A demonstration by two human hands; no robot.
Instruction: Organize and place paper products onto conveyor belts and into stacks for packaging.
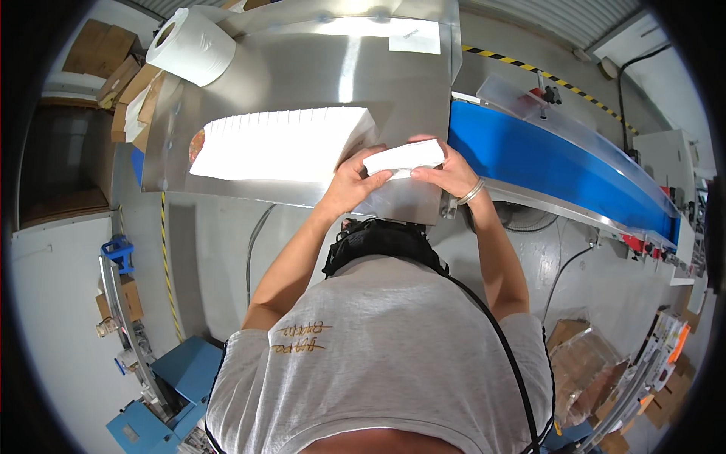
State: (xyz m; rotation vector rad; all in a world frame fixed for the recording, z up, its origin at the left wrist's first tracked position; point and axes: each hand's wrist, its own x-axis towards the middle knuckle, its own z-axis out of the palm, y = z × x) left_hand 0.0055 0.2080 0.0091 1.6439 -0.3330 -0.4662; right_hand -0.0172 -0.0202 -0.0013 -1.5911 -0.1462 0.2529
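Both of my hands hold a small white folded piece (407, 157), paper or thin cloth, above the near right part of a steel table (302, 72). My left hand (351, 184) grips its left end, thumb on the near side. My right hand (456, 172) has the other end between thumb and fingers, with a light band around the wrist. Just left of my left hand lies a long row of white folded pieces (276, 145) packed side by side. A reddish patterned face (197, 145) shows at the row's left end.
A large white roll (195, 49) stands at the table's far left, and a white sheet (414, 36) lies at its far right. To the right runs a blue conveyor belt (544, 155) with a clear side guard (560, 113). Cardboard boxes (98, 49) are stacked beyond the left edge.
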